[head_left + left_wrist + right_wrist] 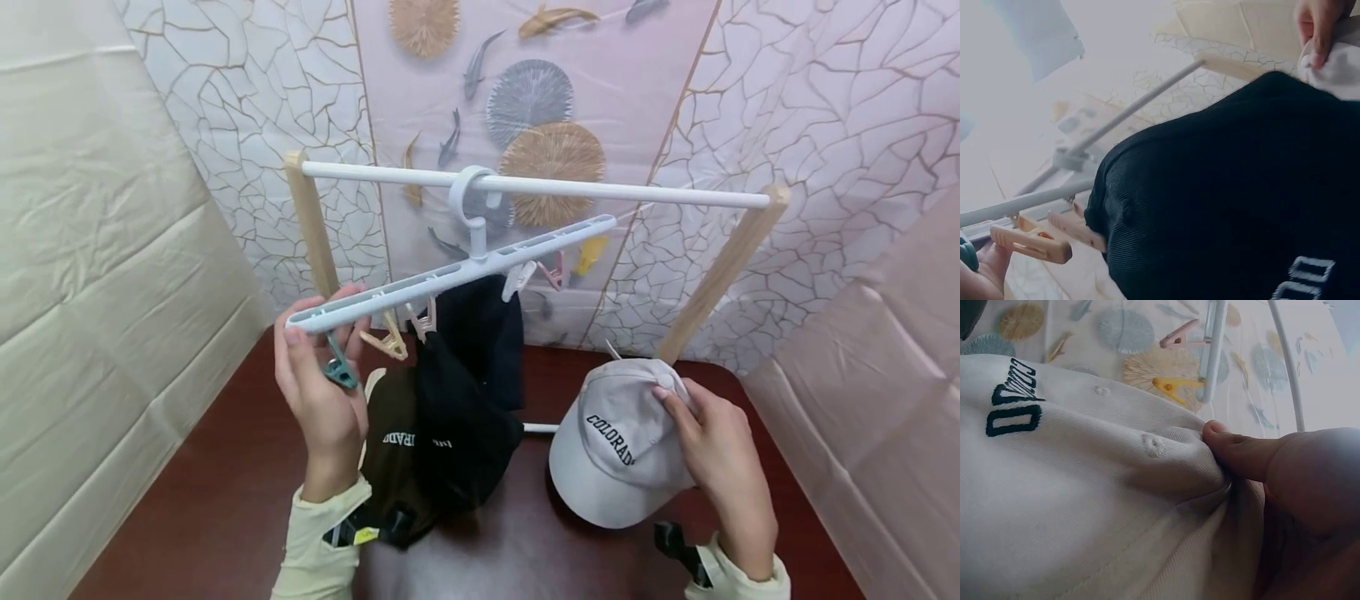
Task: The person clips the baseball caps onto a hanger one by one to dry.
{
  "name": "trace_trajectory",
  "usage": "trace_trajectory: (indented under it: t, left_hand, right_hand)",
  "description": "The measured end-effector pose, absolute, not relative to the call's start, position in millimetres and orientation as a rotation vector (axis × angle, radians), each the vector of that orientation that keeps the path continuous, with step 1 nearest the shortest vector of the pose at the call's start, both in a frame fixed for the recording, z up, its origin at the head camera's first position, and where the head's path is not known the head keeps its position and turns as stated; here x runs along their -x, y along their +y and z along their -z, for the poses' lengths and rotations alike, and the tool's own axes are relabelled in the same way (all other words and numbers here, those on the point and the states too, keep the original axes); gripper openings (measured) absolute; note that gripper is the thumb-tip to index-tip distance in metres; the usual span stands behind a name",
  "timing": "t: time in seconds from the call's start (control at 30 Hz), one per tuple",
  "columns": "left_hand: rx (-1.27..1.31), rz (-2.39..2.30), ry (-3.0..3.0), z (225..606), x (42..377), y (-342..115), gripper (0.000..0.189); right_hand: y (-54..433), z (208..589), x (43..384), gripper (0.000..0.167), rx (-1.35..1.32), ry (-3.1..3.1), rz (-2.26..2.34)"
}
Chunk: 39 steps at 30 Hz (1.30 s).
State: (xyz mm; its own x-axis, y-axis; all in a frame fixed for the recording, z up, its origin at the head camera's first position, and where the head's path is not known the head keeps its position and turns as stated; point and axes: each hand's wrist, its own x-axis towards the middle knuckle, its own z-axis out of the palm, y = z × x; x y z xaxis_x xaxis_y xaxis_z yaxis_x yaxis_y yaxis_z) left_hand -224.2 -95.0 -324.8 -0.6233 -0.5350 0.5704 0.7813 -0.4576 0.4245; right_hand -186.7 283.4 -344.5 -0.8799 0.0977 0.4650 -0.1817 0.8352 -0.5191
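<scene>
A light grey-blue clip hanger (pixel 352 310) hooks over a white rod (pixel 637 192) and slants toward me. My left hand (pixel 326 408) holds its near end, beside a green clip (pixel 341 372). My right hand (pixel 723 454) pinches the crown of a white baseball cap (pixel 611 404) with "COLORAD" lettering visible; its thumb presses the fabric in the right wrist view. Below the hanger are a black cap (pixel 468 442), a brown cap (pixel 393 404) and dark fabric (pixel 491 333) behind. The black cap touches a pink clip (pixel 423 319); whether the clip grips it, I cannot tell.
Wooden posts (pixel 708 271) support the rod. Farther along the hanger are a white clip (pixel 517 281), another pink clip (pixel 553 271) and a bright yellow clip (pixel 591 252); a pale yellow clip (pixel 386 343) hangs nearer. Below lies the dark red table (pixel 217 492), with fabric walls around.
</scene>
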Motion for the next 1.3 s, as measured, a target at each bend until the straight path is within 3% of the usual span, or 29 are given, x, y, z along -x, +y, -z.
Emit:
trace_trajectory:
  t: [0.43,0.63,0.97,1.3]
  left_hand:
    - [0.419,2.367,-1.059,319,258,-110,0.049]
    - [0.439,2.492,-1.11,316,271,-106,0.055]
    - [0.277,2.438,-1.378,312,305,-103,0.031]
    - [-0.033,1.946,-1.779,309,340,-95,0.027]
  right_hand:
    - [287,346,187,0.019,-0.103,-2.566,-0.763]
    - [288,345,187,0.029,-0.122,-2.652,-0.747]
    - [285,344,188,0.027,-0.159,-2.748,-0.727]
    - [287,346,190,0.029,-0.153,-2.802,-0.721]
